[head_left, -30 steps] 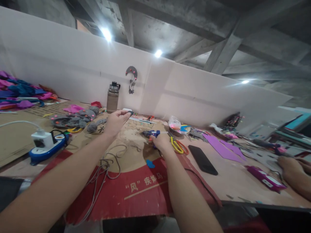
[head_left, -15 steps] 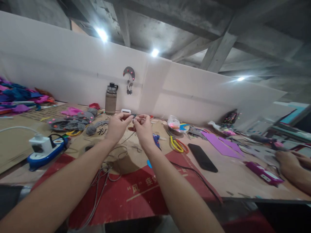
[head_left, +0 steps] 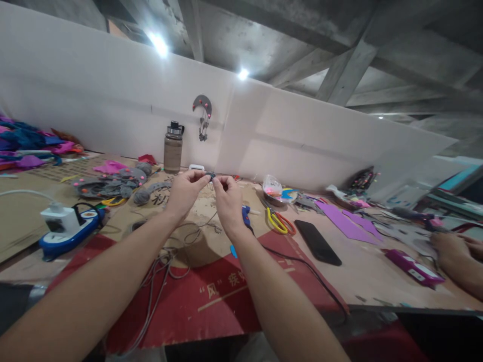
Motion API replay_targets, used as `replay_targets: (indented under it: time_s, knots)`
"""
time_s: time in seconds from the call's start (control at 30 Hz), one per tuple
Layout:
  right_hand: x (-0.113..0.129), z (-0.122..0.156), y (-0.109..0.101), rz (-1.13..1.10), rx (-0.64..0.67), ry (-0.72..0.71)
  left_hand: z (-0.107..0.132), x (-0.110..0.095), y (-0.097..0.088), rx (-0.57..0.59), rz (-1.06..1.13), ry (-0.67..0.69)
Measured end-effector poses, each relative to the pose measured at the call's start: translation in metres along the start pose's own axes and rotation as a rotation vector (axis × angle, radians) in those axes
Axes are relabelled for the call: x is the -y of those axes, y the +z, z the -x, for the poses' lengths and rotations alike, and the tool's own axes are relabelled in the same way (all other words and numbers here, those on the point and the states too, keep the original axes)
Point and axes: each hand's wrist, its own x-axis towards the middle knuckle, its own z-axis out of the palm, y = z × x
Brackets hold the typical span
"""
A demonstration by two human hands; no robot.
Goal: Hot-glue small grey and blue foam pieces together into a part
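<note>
Left hand [head_left: 183,193] and right hand [head_left: 229,201] reach forward over red-and-tan cardboard [head_left: 211,322], nearly meeting. Thumbs and fingers of both pinch a small piece [head_left: 210,175] between them. Dark grey, apparently; outline mostly hidden by fingertips.

Pale, underlined characters on the near, red sheet [head_left: 177,311] read “风” 疾; what follows to the right is partly covered. Farther off, large black characters on brown cardboard [head_left: 202,207] and small dark rows on the far-left board [head_left: 22,216] cannot be read surely.
</note>
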Motion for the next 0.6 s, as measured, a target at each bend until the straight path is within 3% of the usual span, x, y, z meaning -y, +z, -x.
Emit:
replay_targets:
  time_s: [0.6]
  knots:
    - [0.0004, 0.0013, -0.0034, 0.190, -0.056, -0.069, -0.0009, 0.0022, -0.0025, 0.020, -0.152, 0.064]
